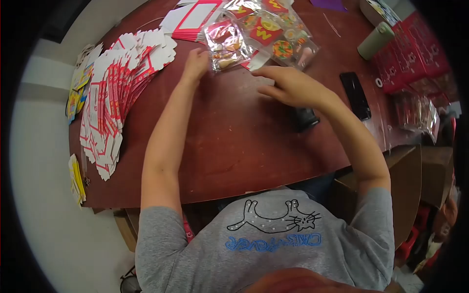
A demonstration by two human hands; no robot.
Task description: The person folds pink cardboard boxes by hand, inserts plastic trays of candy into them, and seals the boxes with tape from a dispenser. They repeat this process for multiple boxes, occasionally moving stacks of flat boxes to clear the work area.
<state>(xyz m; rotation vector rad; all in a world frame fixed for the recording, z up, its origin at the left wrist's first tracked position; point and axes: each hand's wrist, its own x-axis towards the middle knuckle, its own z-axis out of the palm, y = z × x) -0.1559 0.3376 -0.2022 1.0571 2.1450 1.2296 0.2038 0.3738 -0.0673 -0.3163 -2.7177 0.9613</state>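
Outward and slightly left, long axis of clear packet (227,45).

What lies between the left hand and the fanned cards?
In the head view, a strip of bare table separates the left hand from the cards.

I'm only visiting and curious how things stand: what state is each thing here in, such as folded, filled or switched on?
Clear packets: filled; seals unclear
Left hand: beside a packet, contact unclear
Right hand: thumb and fingers apart, seemingly holding nothing
Fanned cartons: apparently folded flat, overlapping
Red-and-white stack: piled flat
Phone: lying flat, screen dark
Bottle: lid appears on
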